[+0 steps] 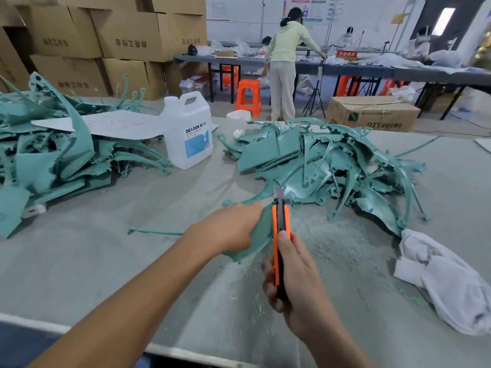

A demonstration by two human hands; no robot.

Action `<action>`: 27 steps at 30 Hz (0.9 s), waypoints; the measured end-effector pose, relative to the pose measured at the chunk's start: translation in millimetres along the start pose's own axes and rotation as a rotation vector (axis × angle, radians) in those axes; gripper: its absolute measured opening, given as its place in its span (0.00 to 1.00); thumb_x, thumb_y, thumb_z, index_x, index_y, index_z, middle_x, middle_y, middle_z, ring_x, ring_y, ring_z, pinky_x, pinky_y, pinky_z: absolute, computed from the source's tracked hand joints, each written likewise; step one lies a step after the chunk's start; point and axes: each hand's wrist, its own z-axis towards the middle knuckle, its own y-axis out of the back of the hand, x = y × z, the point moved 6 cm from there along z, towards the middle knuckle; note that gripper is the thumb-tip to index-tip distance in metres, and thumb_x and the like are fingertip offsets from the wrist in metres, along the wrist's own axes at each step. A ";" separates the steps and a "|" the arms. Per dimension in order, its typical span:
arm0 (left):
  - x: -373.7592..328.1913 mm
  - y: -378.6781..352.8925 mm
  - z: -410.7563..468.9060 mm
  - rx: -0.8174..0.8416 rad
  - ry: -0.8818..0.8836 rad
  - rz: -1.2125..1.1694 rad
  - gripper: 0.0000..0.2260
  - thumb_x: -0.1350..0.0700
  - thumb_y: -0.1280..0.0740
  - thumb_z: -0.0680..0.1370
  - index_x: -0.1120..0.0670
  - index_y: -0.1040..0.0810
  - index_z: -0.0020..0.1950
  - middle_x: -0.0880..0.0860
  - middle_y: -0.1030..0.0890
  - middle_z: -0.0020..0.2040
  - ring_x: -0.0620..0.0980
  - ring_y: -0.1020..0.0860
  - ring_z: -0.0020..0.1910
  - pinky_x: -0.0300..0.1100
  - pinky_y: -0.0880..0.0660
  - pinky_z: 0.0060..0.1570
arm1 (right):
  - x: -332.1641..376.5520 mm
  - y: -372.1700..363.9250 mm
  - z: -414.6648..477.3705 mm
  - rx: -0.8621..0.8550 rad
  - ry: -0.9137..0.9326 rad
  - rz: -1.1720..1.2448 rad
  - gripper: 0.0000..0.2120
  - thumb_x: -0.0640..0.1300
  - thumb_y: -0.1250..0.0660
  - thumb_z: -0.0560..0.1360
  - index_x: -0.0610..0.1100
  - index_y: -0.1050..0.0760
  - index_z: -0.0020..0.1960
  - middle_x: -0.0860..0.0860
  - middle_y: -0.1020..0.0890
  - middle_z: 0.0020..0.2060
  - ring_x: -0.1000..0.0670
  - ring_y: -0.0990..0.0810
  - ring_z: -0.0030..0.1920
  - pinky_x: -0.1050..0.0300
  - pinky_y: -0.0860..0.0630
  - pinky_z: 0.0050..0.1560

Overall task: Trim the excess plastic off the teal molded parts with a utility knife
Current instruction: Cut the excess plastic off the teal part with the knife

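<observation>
Teal part (261,229) is gripped by left hand (228,231), utility knife (280,221) by right hand (297,274); shavings (326,243) are strewn, a pile (332,168) seemingly remains.

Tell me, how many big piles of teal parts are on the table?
2. The left pile lies beside the white DEXCON jug; the right pile lies beyond the utility knife. More may sit outside the view.

Bright, even indoor light leaves soft, faint shadows on the tabletop (106,261); wide-angle bending warps the edges (corners smear), and the far background is slightly blurred.
</observation>
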 end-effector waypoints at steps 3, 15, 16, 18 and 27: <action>-3.9 0.2 -1.2 -0.018 -0.016 0.019 0.09 0.64 0.39 0.76 0.54 0.38 0.49 0.52 0.32 0.39 0.48 0.32 0.33 0.44 0.42 0.27 | 9.3 15.7 -1.0 -0.038 -0.020 -0.008 0.11 0.55 0.43 0.84 0.49 0.28 0.52 0.47 0.25 0.30 0.51 0.30 0.21 0.64 0.39 0.19; -15.5 -3.5 -9.0 -0.093 -0.034 0.093 0.09 0.60 0.40 0.79 0.53 0.41 0.51 0.58 0.25 0.43 0.56 0.31 0.34 0.47 0.36 0.30 | 35.1 68.4 1.4 -0.164 0.146 -0.398 0.12 0.50 0.38 0.83 0.42 0.25 0.48 0.44 0.24 0.33 0.48 0.25 0.29 0.52 0.25 0.25; -14.1 -5.5 -11.4 -0.083 -0.023 0.074 0.08 0.57 0.41 0.80 0.52 0.42 0.50 0.59 0.23 0.46 0.57 0.31 0.36 0.48 0.36 0.33 | 31.7 85.7 4.2 -0.237 0.146 -0.616 0.13 0.51 0.39 0.83 0.43 0.25 0.46 0.45 0.23 0.34 0.48 0.25 0.31 0.48 0.22 0.29; -10.1 -8.1 -18.4 -0.082 0.000 0.030 0.06 0.54 0.45 0.82 0.51 0.42 0.50 0.59 0.21 0.48 0.59 0.31 0.38 0.49 0.37 0.37 | 24.6 114.1 7.5 -0.309 0.145 -1.092 0.14 0.57 0.40 0.82 0.49 0.25 0.44 0.50 0.21 0.35 0.48 0.23 0.35 0.49 0.24 0.35; 9.3 -17.3 -92.3 -0.692 0.056 -0.164 0.14 0.64 0.30 0.73 0.49 0.19 0.55 0.51 0.20 0.55 0.56 0.25 0.56 0.49 0.31 0.57 | 67.7 225.5 1.8 -0.511 0.448 -1.700 0.14 0.58 0.35 0.77 0.52 0.19 0.56 0.48 0.17 0.54 0.40 0.19 0.52 0.42 0.22 0.51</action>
